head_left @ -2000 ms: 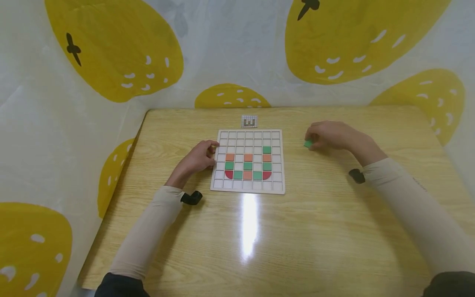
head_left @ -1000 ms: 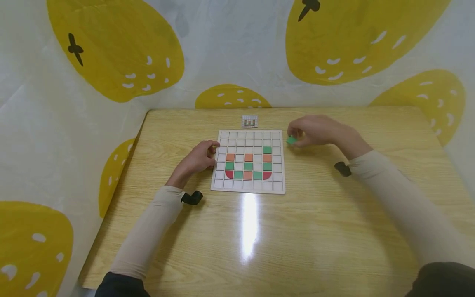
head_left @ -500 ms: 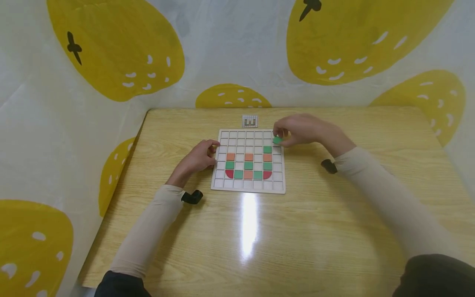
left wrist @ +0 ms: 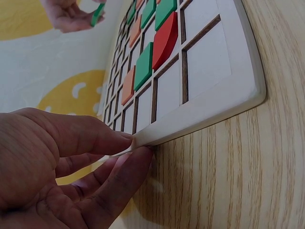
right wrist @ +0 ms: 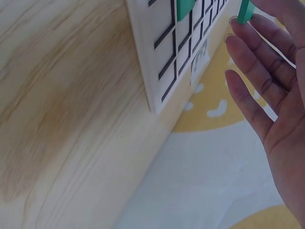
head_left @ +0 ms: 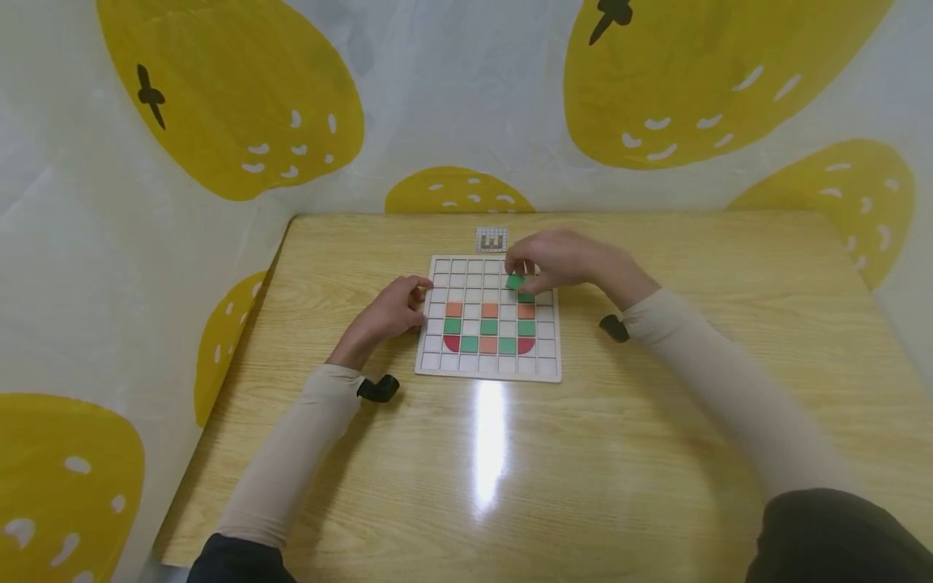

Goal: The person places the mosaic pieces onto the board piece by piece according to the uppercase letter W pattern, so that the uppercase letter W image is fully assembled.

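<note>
A pale square grid board [head_left: 489,363] lies on the table, with square green, orange and rounded red tiles in its cells. My left hand [head_left: 389,308] holds the board's left edge; in the left wrist view, the thumb and fingertips meet at its rim [left wrist: 217,102]. Over the upper right of the board, my right hand [head_left: 560,257] pinches a loose green tile [head_left: 514,282] between thumb and fingers. That tile [right wrist: 245,11] is tilted and raised above the board in the right wrist view, where the other fingers are spread.
A small card [head_left: 492,239] with a gridded figure lies just behind the board. The wooden table [head_left: 408,478] extends around it. A white cloth [head_left: 466,97] with yellow fruit shapes hangs behind and at the left. Black devices [head_left: 378,389] are worn at both wrists.
My right hand has carried the green tile leftward from the table right of the board to above its upper-right cells. The left hand and board have stayed in place.
</note>
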`<state>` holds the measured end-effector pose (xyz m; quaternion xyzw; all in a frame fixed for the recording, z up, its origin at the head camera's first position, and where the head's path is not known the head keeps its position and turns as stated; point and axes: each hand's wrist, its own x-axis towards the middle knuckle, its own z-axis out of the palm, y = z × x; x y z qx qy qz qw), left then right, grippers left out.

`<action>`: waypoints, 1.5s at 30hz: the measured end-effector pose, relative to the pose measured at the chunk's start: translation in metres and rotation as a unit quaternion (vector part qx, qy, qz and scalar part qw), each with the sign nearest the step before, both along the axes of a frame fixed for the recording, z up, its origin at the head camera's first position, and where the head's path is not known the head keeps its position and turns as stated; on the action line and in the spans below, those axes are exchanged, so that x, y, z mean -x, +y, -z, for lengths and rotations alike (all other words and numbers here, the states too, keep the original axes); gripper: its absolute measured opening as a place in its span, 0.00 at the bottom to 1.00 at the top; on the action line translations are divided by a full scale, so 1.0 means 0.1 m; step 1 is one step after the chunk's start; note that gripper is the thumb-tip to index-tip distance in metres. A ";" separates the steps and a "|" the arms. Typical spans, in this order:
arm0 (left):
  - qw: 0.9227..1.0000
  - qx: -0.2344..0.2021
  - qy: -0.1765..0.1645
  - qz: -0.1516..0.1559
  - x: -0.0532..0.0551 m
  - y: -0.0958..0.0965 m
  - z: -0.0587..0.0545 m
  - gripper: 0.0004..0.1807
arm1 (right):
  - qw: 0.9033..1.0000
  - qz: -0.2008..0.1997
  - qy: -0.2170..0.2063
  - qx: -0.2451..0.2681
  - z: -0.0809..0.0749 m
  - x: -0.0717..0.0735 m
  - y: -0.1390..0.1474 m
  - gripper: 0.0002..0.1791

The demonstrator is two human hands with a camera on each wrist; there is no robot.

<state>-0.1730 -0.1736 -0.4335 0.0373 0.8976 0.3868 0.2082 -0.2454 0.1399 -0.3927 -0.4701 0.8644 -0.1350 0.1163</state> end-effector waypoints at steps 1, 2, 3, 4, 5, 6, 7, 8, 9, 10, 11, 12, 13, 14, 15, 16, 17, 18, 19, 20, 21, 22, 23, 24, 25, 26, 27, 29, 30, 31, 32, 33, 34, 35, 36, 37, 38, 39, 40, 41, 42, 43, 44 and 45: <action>1.000 -0.001 -0.001 -0.001 0.00 0.00 0.00 0.34 | 1.000 -0.002 -0.001 0.001 0.01 0.00 -0.03 0.14; 1.000 -0.002 -0.001 -0.001 0.00 0.00 0.01 0.34 | 1.000 -0.005 -0.002 0.002 0.02 0.01 -0.05 0.14; 1.000 -0.002 -0.002 -0.002 0.00 0.00 0.01 0.34 | 1.000 -0.007 -0.001 0.003 0.03 0.01 -0.08 0.14; 1.000 -0.003 -0.002 -0.003 -0.01 0.00 0.01 0.34 | 1.000 -0.008 -0.003 0.003 0.04 0.01 -0.11 0.14; 1.000 -0.003 -0.002 -0.003 -0.01 0.00 0.01 0.34 | 1.000 -0.009 -0.005 0.004 0.04 0.01 -0.13 0.14; 1.000 -0.005 -0.003 -0.004 -0.01 0.00 0.01 0.34 | 1.000 -0.010 -0.006 0.002 0.05 0.02 -0.16 0.14; 1.000 -0.005 -0.003 -0.005 -0.01 0.00 0.02 0.34 | 1.000 -0.010 -0.008 0.001 0.05 0.02 -0.19 0.14; 1.000 -0.004 -0.003 -0.005 -0.01 0.00 0.01 0.34 | 1.000 -0.010 -0.009 0.000 0.05 0.02 -0.21 0.14; 1.000 -0.004 -0.002 -0.004 -0.01 0.00 0.01 0.34 | 1.000 -0.010 -0.011 -0.002 0.05 0.02 -0.24 0.14; 1.000 -0.004 -0.003 -0.005 -0.01 0.00 0.01 0.34 | 1.000 -0.010 -0.013 -0.004 0.05 0.02 -0.27 0.14; 1.000 -0.005 -0.003 -0.005 -0.01 0.00 0.01 0.34 | 1.000 -0.012 -0.015 -0.005 0.05 0.03 -0.30 0.14; 1.000 -0.005 -0.002 -0.005 -0.01 0.00 0.01 0.34 | 1.000 -0.013 -0.016 -0.006 0.05 0.03 -0.32 0.14; 1.000 -0.004 -0.001 -0.004 -0.01 0.00 0.00 0.34 | 1.000 -0.014 -0.018 -0.008 0.05 0.03 -0.35 0.14; 1.000 -0.005 -0.001 -0.004 -0.02 0.00 0.00 0.34 | 1.000 -0.016 -0.020 -0.007 0.05 0.03 -0.38 0.14; 1.000 -0.005 -0.001 -0.004 -0.02 0.00 0.00 0.34 | 1.000 -0.019 -0.022 -0.006 0.04 0.03 -0.41 0.14; 1.000 -0.005 -0.001 -0.004 -0.02 0.00 0.00 0.34 | 0.999 -0.022 -0.022 -0.006 0.04 0.03 -0.43 0.14; 1.000 -0.005 0.000 -0.004 -0.02 0.00 0.00 0.34 | 0.999 -0.024 -0.021 -0.007 0.05 0.04 -0.46 0.14; 1.000 -0.005 0.000 -0.004 -0.02 0.00 0.00 0.34 | 0.999 -0.025 -0.022 -0.008 0.05 0.04 -0.48 0.14; 1.000 -0.006 0.000 -0.003 -0.02 0.00 0.00 0.34 | 0.999 -0.026 -0.022 -0.010 0.06 0.04 -0.51 0.14; 1.000 -0.007 -0.001 -0.003 -0.02 0.00 0.00 0.34 | 0.999 -0.027 -0.024 -0.011 0.07 0.05 -0.54 0.14; 1.000 -0.009 -0.002 -0.004 -0.01 0.00 0.01 0.34 | 0.999 -0.027 -0.023 -0.014 0.08 0.05 -0.56 0.15; 1.000 -0.010 -0.003 -0.003 -0.02 0.00 0.01 0.34 | 0.999 -0.026 -0.023 -0.017 0.10 0.06 -0.59 0.15; 1.000 -0.010 -0.003 -0.003 -0.01 0.00 0.01 0.34 | 0.999 -0.025 -0.022 -0.021 0.11 0.07 -0.61 0.15; 1.000 -0.011 -0.003 -0.002 -0.01 0.00 0.01 0.34 | 0.999 -0.025 -0.022 -0.024 0.12 0.07 -0.64 0.15; 1.000 -0.011 -0.002 -0.001 -0.01 0.00 0.01 0.34 | 0.999 -0.025 -0.021 -0.026 0.14 0.08 -0.66 0.15; 1.000 -0.012 -0.002 0.000 -0.01 0.00 0.01 0.34 | 0.999 -0.026 -0.021 -0.028 0.15 0.09 -0.68 0.15; 1.000 -0.011 -0.001 0.001 -0.01 -0.01 0.01 0.34 | 0.999 -0.027 -0.019 -0.031 0.17 0.09 -0.70 0.15; 1.000 -0.011 0.000 0.002 -0.01 -0.01 0.02 0.34 | 0.999 -0.030 -0.014 -0.034 0.20 0.11 -0.74 0.14; 1.000 -0.011 0.000 0.003 -0.01 -0.01 0.02 0.34 | 0.999 -0.031 -0.013 -0.034 0.21 0.11 -0.76 0.14; 1.000 -0.012 -0.001 0.002 0.00 -0.01 0.02 0.34 | 0.999 -0.031 -0.013 -0.034 0.22 0.11 -0.78 0.15; 1.000 -0.011 -0.003 0.001 0.00 -0.01 0.02 0.34 | 0.999 -0.031 -0.010 -0.035 0.23 0.12 -0.79 0.14; 1.000 -0.010 -0.003 0.002 0.00 -0.01 0.02 0.34 | 0.999 -0.032 -0.009 -0.035 0.24 0.12 -0.81 0.15; 1.000 -0.009 -0.004 0.001 0.00 -0.01 0.02 0.34 | 0.999 -0.031 -0.007 -0.036 0.25 0.12 -0.82 0.15; 1.000 -0.008 -0.004 0.001 0.00 -0.01 0.02 0.34 | 0.999 -0.029 -0.005 -0.036 0.25 0.12 -0.83 0.15; 1.000 -0.007 -0.003 0.001 0.00 -0.01 0.02 0.34 | 0.999 -0.029 -0.003 -0.037 0.26 0.12 -0.85 0.15; 1.000 -0.006 -0.003 0.001 0.00 -0.01 0.02 0.33 | 0.999 -0.029 -0.001 -0.037 0.27 0.12 -0.87 0.15; 1.000 -0.005 -0.002 0.002 0.00 -0.01 0.03 0.33 | 0.999 -0.029 0.004 -0.038 0.28 0.12 -0.88 0.15; 1.000 -0.003 -0.002 0.002 0.00 -0.02 0.03 0.33 | 0.999 -0.029 0.009 -0.040 0.29 0.12 -0.90 0.15; 1.000 -0.004 -0.002 0.002 0.00 -0.02 0.03 0.33 | 0.999 -0.029 0.014 -0.042 0.30 0.12 -0.91 0.15; 1.000 -0.004 -0.002 0.002 0.00 -0.02 0.03 0.33 | 0.999 -0.029 0.016 -0.043 0.31 0.12 -0.93 0.15; 1.000 -0.004 -0.002 0.002 0.00 -0.02 0.03 0.33 | 0.998 -0.030 0.020 -0.045 0.31 0.12 -0.94 0.15; 1.000 -0.004 -0.002 0.002 0.00 -0.02 0.03 0.33 | 0.998 -0.030 0.021 -0.045 0.31 0.11 -0.95 0.15; 1.000 -0.003 -0.002 0.003 0.00 -0.03 0.03 0.33 | 0.998 -0.030 0.022 -0.046 0.31 0.11 -0.96 0.15; 1.000 -0.003 -0.001 0.004 0.00 -0.03 0.03 0.33 | 0.998 -0.032 0.023 -0.046 0.31 0.11 -0.97 0.15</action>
